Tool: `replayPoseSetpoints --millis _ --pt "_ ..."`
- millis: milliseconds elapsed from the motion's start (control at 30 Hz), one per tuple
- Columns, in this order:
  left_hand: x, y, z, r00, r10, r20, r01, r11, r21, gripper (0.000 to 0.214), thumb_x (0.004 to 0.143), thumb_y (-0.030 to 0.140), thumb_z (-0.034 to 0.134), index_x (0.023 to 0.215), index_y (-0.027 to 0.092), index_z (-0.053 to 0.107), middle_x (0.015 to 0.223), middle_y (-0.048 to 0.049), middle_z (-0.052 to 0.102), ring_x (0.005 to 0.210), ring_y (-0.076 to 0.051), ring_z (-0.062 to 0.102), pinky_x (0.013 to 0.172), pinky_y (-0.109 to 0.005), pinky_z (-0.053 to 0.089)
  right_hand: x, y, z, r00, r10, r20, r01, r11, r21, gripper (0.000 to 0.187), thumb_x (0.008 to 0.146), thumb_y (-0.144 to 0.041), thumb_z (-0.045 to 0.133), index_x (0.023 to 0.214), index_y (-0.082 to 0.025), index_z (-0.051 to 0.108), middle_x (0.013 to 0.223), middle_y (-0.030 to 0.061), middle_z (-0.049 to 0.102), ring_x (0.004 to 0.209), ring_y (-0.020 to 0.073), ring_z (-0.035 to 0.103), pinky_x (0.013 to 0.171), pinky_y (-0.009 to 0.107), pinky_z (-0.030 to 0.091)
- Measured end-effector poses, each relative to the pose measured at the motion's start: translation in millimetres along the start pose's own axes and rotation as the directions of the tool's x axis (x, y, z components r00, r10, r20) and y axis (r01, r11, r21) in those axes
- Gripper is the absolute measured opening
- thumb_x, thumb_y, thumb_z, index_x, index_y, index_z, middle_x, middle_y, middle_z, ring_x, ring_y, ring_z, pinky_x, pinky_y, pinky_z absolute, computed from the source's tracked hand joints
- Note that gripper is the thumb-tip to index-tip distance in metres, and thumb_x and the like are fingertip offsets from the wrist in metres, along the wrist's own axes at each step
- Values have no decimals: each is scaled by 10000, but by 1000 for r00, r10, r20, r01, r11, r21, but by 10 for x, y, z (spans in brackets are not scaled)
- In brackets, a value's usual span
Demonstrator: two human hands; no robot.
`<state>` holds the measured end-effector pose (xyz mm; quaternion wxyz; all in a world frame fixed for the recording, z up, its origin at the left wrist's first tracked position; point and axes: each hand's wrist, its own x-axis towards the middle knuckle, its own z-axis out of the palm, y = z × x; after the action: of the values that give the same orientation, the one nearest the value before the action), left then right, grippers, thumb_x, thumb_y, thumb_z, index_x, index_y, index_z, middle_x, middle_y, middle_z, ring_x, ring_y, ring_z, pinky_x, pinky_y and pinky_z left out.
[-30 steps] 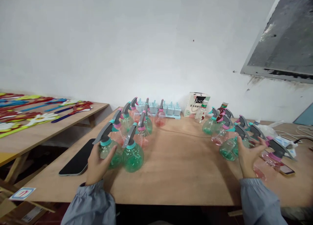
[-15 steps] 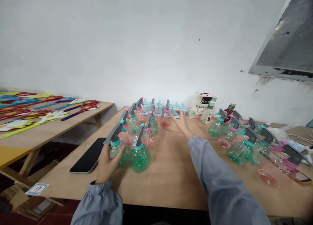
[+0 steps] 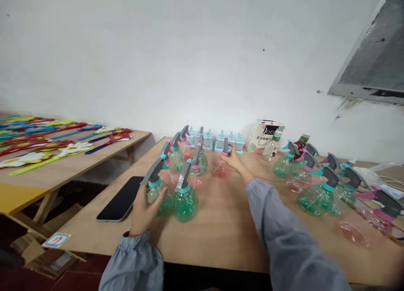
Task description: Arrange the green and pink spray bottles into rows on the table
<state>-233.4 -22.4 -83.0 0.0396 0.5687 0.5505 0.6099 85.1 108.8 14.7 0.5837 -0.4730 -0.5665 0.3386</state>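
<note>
My left hand [image 3: 146,209] curls around a green spray bottle [image 3: 159,196] with a grey trigger head, at the near left of a cluster. Beside it stands another green spray bottle [image 3: 184,204]. Farther back, my right hand [image 3: 232,158] grips the neck of a pink spray bottle [image 3: 221,168], its fingers at the pink collar under the grey head. Between my hands, more pink and green bottles stand in two rows, such as the pink spray bottle [image 3: 196,179]. Some of them are partly hidden behind those in front.
A black phone [image 3: 121,200] lies left of the bottles. Light blue popsicle molds [image 3: 232,142], a printed paper bag [image 3: 265,135] and small bottles stand along the wall. Several more spray bottles [image 3: 318,198] occupy the right side. Colourful hand-shaped clappers [image 3: 72,150] cover a second table.
My right hand has closed on the neck of the pink spray bottle, where before it reached beside it. My left hand stays at the green bottle. The view has shifted slightly left.
</note>
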Motion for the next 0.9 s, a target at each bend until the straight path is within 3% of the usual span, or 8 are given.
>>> replayPoseSetpoints --millis 200,267,333,500,567,667,767,900 --pt "5 -19 12 1000 -18 -8 18 1000 2 533 844 674 684 1117 217 655 1084 -96 758 1058 -322 726 979 -469 579 -789 -110 -881 971 -7 238 1 1000 24 682 512 -181 926 1164 -295 761 812 -65 702 730 154 648 678 287 586" --pt "8 -25 15 1000 -20 -11 20 1000 2 541 840 673 686 1129 218 651 1099 -99 759 1071 -324 725 996 -476 571 -934 -87 -1107 969 -6 248 -9 998 59 736 540 -203 954 1239 -325 760 880 -48 727 755 149 671 703 294 613" --pt "10 -28 14 1000 -25 -6 25 1000 0 541 835 676 684 1121 218 648 1099 -99 758 1073 -325 724 997 -476 567 -992 -48 -1237 983 18 184 -36 995 92 671 549 -231 972 1186 -325 782 874 -42 739 714 139 657 673 288 608" --pt "5 -22 4 999 -46 7 46 999 -3 548 829 684 686 1113 217 648 1098 -102 752 1082 -332 721 1003 -481 557 -1093 -62 -1165 996 52 76 -72 954 290 501 588 -449 964 1034 -300 791 914 17 791 805 224 723 707 360 617" --pt "1 -14 0 999 -53 3 53 999 3 543 829 680 690 1113 218 652 1097 -100 754 1083 -333 721 996 -479 559 -1202 -136 -1063 996 59 68 -79 930 359 467 674 -549 908 1041 -289 782 961 49 803 893 276 758 765 412 630" --pt "-3 -4 -2 998 -59 -2 59 998 6 531 822 678 694 1087 220 657 1062 -92 758 1055 -328 725 969 -470 567 -1332 -249 -929 996 86 8 -83 920 382 410 799 -614 817 1031 -279 775 913 55 799 840 278 765 753 425 638" --pt "-3 -6 1 998 -60 -2 60 998 4 537 822 685 688 1081 216 657 1052 -89 755 1042 -325 725 970 -472 568 -1303 -287 -840 997 79 -24 -64 922 383 461 780 -662 818 1010 -265 769 878 60 798 783 269 756 729 422 640" --pt "1 -15 8 999 -45 -10 45 999 12 562 828 703 675 1107 216 655 1074 -89 756 1059 -322 723 980 -466 565 -1163 -239 -782 999 39 15 -42 911 411 560 760 -688 817 1120 -264 750 936 58 812 864 281 775 824 448 644"
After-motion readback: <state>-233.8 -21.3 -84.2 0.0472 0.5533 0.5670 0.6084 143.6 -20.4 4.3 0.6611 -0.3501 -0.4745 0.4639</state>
